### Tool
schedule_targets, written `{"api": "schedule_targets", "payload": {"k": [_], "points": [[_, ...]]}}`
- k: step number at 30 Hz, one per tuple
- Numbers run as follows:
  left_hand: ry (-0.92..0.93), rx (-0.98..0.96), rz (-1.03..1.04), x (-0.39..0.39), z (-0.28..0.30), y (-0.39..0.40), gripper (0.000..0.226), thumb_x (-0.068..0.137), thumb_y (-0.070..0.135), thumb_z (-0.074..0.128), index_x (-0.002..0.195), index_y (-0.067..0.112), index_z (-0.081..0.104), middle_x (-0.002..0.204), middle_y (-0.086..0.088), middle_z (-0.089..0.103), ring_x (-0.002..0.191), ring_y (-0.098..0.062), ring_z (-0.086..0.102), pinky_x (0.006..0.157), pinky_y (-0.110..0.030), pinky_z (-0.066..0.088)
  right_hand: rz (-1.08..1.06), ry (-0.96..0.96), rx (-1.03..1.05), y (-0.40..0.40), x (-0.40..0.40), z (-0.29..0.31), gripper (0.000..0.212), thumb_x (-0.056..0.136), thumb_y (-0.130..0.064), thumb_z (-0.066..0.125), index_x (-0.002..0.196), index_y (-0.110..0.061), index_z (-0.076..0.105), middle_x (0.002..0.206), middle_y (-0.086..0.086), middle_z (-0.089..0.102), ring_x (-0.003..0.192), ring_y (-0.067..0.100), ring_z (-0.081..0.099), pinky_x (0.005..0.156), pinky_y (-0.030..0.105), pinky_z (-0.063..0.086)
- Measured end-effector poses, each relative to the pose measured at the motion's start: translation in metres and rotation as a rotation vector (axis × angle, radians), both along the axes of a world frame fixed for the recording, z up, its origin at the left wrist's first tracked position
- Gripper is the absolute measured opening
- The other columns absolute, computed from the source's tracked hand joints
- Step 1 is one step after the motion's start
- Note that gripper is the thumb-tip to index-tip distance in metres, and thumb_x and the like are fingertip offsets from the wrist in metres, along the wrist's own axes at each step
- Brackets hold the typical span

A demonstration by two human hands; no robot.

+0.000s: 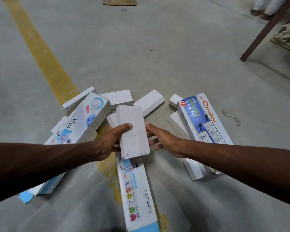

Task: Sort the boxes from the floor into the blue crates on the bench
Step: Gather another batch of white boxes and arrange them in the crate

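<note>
Now the pick-up step is in hand: the left hand (110,141) grips a plain white box (133,131) above the pile, thumb curled over its top face and fingers under it, with what looks like a 2nd white box (111,119) stacked beneath. The right hand (164,139) reaches in at the box's right edge, fingers loosely curled at its side; whether they pinch it or only touch cannot be told. More boxes lie on the floor (141,47): a Viva box (84,119) to the left, a Cona box (137,195) just below the hands, a Choice box (204,119) to the right, and several small white ones between and behind them. Neither the blue crates nor the bench top show here; only a brown leg (264,29) stands at the upper right, perhaps the bench's. Most of the sorting seems undone. Next, the held box must be steadied with both hands, lifted clear and carried to a matching crate.
</note>
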State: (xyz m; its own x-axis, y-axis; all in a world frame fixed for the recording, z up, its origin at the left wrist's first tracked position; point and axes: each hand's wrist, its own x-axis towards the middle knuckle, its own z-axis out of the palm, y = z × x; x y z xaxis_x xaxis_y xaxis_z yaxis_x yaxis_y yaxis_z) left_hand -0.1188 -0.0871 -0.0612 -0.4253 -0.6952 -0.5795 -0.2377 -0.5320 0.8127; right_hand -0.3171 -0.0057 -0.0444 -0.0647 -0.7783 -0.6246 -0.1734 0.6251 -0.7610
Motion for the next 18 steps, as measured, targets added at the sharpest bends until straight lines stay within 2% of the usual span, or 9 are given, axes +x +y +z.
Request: {"api": "schedule_targets", "payload": {"k": [2, 4, 6, 8, 10, 13, 15, 16, 18], "points": [[0.001, 0.010, -0.019, 0.002, -0.003, -0.001, 0.063, 0.070, 0.055, 0.069, 0.123, 0.023, 0.056, 0.103, -0.006, 0.077, 0.099, -0.029, 0.075, 0.079, -0.046, 0.060, -0.007, 0.131, 0.015, -0.006, -0.018, -0.014, 0.047, 0.101, -0.053, 0.053, 0.139, -0.026, 0.055, 0.126, 0.002, 0.064, 0.106, 0.018, 0.061, 0.089, 0.033, 0.050], [0.007, 0.036, -0.050, 0.002, -0.005, 0.002, 0.064, 0.071, 0.057, 0.068, 0.123, 0.021, 0.057, 0.101, -0.007, 0.078, 0.096, -0.028, 0.076, 0.076, -0.042, 0.060, 0.013, 0.353, 0.095, -0.010, -0.041, -0.025, 0.065, 0.094, -0.040, 0.067, 0.152, -0.023, 0.042, 0.138, 0.005, 0.061, 0.123, 0.022, 0.058, 0.100, 0.031, 0.044], [0.007, 0.042, -0.082, 0.002, -0.007, 0.005, 0.066, 0.074, 0.057, 0.068, 0.126, 0.019, 0.057, 0.101, -0.008, 0.078, 0.094, -0.028, 0.076, 0.071, -0.039, 0.059, -0.028, 0.444, 0.176, -0.010, -0.059, -0.029, 0.082, 0.091, -0.036, 0.072, 0.159, -0.020, 0.029, 0.153, 0.009, 0.048, 0.138, 0.027, 0.048, 0.103, 0.028, 0.038], [0.007, 0.034, -0.103, 0.003, -0.009, 0.007, 0.059, 0.083, 0.054, 0.069, 0.127, 0.018, 0.056, 0.102, -0.009, 0.078, 0.093, -0.028, 0.076, 0.068, -0.036, 0.059, -0.048, 0.533, 0.188, -0.008, -0.072, -0.034, 0.090, 0.088, -0.037, 0.075, 0.161, -0.020, 0.024, 0.159, 0.011, 0.039, 0.144, 0.031, 0.041, 0.111, 0.034, 0.037], [0.002, 0.033, -0.115, 0.003, -0.010, 0.010, 0.046, 0.093, 0.047, 0.064, 0.128, 0.018, 0.057, 0.106, -0.012, 0.077, 0.092, -0.027, 0.076, 0.068, -0.036, 0.059, -0.030, 0.679, 0.156, -0.004, -0.078, -0.037, 0.093, 0.084, -0.035, 0.078, 0.160, -0.019, 0.026, 0.159, 0.014, 0.036, 0.147, 0.032, 0.036, 0.116, 0.039, 0.036], [-0.004, 0.035, -0.141, 0.002, -0.011, 0.012, 0.037, 0.097, 0.043, 0.058, 0.124, 0.018, 0.062, 0.104, -0.010, 0.078, 0.083, -0.021, 0.076, 0.067, -0.034, 0.057, -0.001, 0.953, -0.065, 0.012, -0.078, -0.031, 0.069, 0.081, -0.030, 0.073, 0.143, -0.019, 0.045, 0.141, 0.011, 0.048, 0.131, 0.033, 0.048, 0.105, 0.045, 0.044], [-0.007, 0.032, -0.151, 0.001, -0.011, 0.011, 0.037, 0.097, 0.043, 0.058, 0.125, 0.018, 0.062, 0.100, -0.008, 0.079, 0.083, -0.021, 0.076, 0.068, -0.034, 0.057, 0.076, 1.256, -0.246, 0.022, -0.078, -0.022, 0.061, 0.079, -0.038, 0.070, 0.134, -0.023, 0.049, 0.132, 0.008, 0.048, 0.120, 0.033, 0.049, 0.097, 0.046, 0.041], [-0.008, 0.031, -0.153, 0.001, -0.011, 0.011, 0.038, 0.097, 0.043, 0.058, 0.126, 0.018, 0.061, 0.100, -0.007, 0.079, 0.084, -0.021, 0.076, 0.069, -0.035, 0.057, 0.071, 1.372, -0.286, 0.024, -0.080, -0.017, 0.070, 0.077, -0.046, 0.071, 0.137, -0.024, 0.045, 0.137, 0.008, 0.044, 0.123, 0.034, 0.046, 0.098, 0.047, 0.037], [-0.003, 0.032, -0.154, 0.001, -0.010, 0.010, 0.040, 0.097, 0.044, 0.059, 0.126, 0.018, 0.060, 0.100, -0.008, 0.078, 0.087, -0.024, 0.076, 0.070, -0.036, 0.058, -0.039, 1.412, -0.201, 0.022, -0.094, -0.011, 0.102, 0.071, -0.065, 0.074, 0.154, -0.026, 0.027, 0.159, 0.010, 0.024, 0.144, 0.039, 0.027, 0.109, 0.054, 0.026]]}}
